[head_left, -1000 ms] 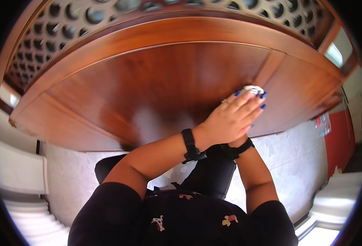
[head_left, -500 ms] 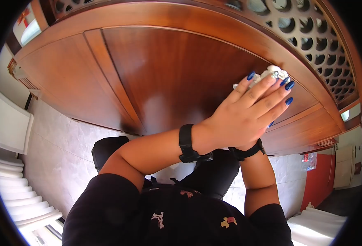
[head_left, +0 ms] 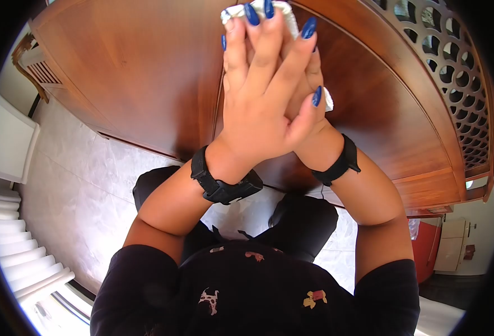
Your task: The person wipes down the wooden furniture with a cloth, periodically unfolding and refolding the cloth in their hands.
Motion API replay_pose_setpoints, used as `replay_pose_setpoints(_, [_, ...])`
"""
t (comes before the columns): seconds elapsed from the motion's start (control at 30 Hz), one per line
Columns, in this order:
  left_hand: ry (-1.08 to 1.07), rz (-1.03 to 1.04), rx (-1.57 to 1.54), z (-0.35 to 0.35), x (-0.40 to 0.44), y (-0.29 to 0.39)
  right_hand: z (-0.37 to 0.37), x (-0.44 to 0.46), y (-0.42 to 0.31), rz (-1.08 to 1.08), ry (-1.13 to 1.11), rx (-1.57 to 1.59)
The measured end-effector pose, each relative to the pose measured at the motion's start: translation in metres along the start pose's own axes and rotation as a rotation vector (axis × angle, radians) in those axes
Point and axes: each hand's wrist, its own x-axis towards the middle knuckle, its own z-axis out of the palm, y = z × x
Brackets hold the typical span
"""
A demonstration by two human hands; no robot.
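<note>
The thin white cloth (head_left: 289,14) pokes out under both stacked hands, by the shiny brown wooden panel (head_left: 364,89). The left hand (head_left: 252,112) has fingers spread a bit; the right hand's (head_left: 301,92) grip is hidden. Wood stretches to both sides, with a curved edge by the grey holey screen (head_left: 441,49).

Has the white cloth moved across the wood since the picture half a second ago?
Yes. The white cloth is now farther left, well away from the lattice panel it was close to.

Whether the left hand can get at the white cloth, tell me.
Probably yes: the white cloth sticks out at its far edge, though the right hand, under the left hand, covers much of it.
</note>
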Motion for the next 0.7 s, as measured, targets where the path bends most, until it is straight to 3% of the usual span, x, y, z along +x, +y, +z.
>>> replay_pose_setpoints(0.2, [0.007,-0.150,0.114,-0.008,-0.067,-0.011,0.018,-0.023,-0.043,-0.215,-0.151,0.060])
replay_pose_setpoints(0.27, [-0.129,-0.214,0.089,-0.011,-0.096,-0.013,0.024,-0.033,-0.057,-0.278,-0.199,0.085])
replay_pose_setpoints(0.43, [-0.199,-0.345,0.156,-0.015,-0.169,-0.021,0.037,-0.065,-0.093,-0.398,-0.337,0.129])
replay_pose_setpoints(0.7, [-0.129,-0.324,0.067,-0.012,-0.190,-0.027,0.036,-0.085,-0.101,-0.451,-0.457,0.170])
